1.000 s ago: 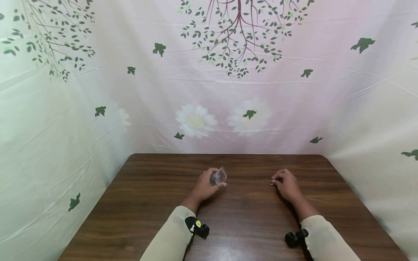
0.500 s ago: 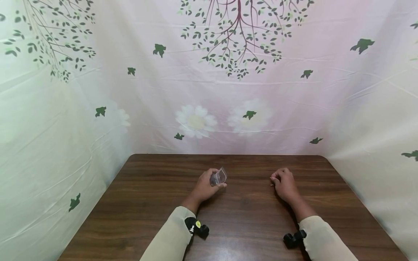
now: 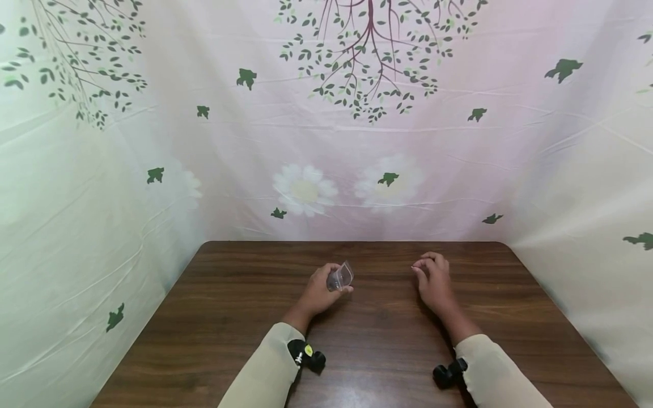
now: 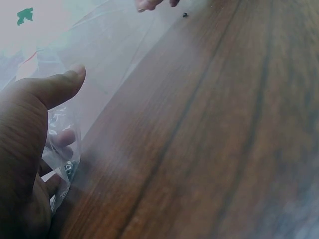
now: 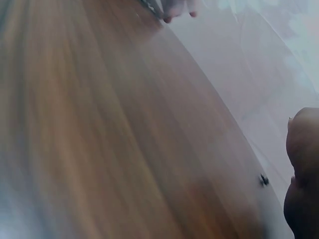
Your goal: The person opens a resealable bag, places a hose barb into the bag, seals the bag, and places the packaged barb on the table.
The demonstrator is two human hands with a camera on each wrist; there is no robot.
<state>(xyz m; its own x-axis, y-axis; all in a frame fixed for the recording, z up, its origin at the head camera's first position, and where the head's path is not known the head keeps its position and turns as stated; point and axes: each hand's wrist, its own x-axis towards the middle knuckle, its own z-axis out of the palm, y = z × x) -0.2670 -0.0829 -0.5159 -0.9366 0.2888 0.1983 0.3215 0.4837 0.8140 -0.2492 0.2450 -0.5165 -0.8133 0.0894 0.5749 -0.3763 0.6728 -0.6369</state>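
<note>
My left hand (image 3: 317,294) grips a small clear plastic bag (image 3: 343,275) above the table, its mouth facing right. In the left wrist view, several small metal nuts (image 4: 69,168) lie at the bottom of the bag, and the thumb stretches along its near side. To the right, my right hand (image 3: 435,283) is raised over the table, thumb and index finger pinching a tiny shiny metal piece (image 3: 413,267). A small dark metal piece (image 5: 263,179) lies on the table near the right hand; in the head view the hand hides it.
The brown wood-grain table (image 3: 377,351) has rounded far corners. Behind it and at both sides hangs a pale printed cloth (image 3: 347,141) with leaves, birds and flowers. A black camera mount (image 3: 308,357) sits on the left sleeve, another black mount (image 3: 449,373) on the right.
My right hand has lifted off the table and moved left and away from me, with the tiny metal piece at its fingertips. The left hand and bag have stayed nearly still.
</note>
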